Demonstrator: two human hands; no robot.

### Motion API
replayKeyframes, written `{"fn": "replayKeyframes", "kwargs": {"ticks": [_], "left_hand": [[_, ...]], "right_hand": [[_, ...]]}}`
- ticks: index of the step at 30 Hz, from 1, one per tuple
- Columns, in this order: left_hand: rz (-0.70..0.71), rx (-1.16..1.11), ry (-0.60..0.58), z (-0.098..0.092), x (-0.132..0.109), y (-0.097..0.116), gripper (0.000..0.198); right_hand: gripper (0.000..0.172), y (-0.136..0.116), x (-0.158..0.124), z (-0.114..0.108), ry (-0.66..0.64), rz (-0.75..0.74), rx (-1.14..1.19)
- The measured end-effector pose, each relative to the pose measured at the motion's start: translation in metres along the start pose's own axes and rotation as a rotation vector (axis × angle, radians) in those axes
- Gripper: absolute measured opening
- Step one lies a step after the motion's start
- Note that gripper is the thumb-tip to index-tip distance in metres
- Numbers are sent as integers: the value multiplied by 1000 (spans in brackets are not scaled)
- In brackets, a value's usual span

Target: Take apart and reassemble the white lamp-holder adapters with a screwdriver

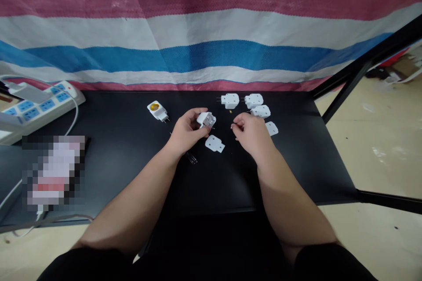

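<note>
Facing open side out, likely for inside access, a white plug housing [206,119] is gripped by the left hand [186,134]. A loose cover [215,144] is laid just nearside on the black table [211,189], probably for reach; a tiny part [231,127], unidentifiable, is pinched by the right hand [252,131].

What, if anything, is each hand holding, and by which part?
The left hand holds an open white plug housing by its outer sides. The right hand is pinched nearly closed; whether it holds something small can't be told.
</note>
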State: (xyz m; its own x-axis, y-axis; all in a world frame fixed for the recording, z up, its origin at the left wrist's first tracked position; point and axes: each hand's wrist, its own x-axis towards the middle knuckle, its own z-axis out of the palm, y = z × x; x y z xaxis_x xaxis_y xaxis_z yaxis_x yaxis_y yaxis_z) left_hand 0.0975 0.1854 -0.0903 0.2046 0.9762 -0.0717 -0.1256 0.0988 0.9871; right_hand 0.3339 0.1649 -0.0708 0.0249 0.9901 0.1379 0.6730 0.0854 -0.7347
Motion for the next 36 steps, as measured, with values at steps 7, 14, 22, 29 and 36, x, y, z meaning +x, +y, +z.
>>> {"fn": "replayKeyframes", "kwargs": {"ticks": [7,14,22,29,36], "left_hand": [[-74,-102,-29,2,-2,10,66],[-178,-223,-81,0,-1,14,50],[-222,-264,-69,0,-1,15,53],[-205,-255,-94,0,-2,15,53],[-66,-218,-186,2,-4,10,59]], "right_hand": [[22,-11,-2,-7,-41,25,183],[16,-17,-3,6,-74,-11,516],[15,-14,-3,17,-32,-7,559],[10,-14,-3,15,-42,-164,418],[6,-21,-4,17,19,-356,244]]}}
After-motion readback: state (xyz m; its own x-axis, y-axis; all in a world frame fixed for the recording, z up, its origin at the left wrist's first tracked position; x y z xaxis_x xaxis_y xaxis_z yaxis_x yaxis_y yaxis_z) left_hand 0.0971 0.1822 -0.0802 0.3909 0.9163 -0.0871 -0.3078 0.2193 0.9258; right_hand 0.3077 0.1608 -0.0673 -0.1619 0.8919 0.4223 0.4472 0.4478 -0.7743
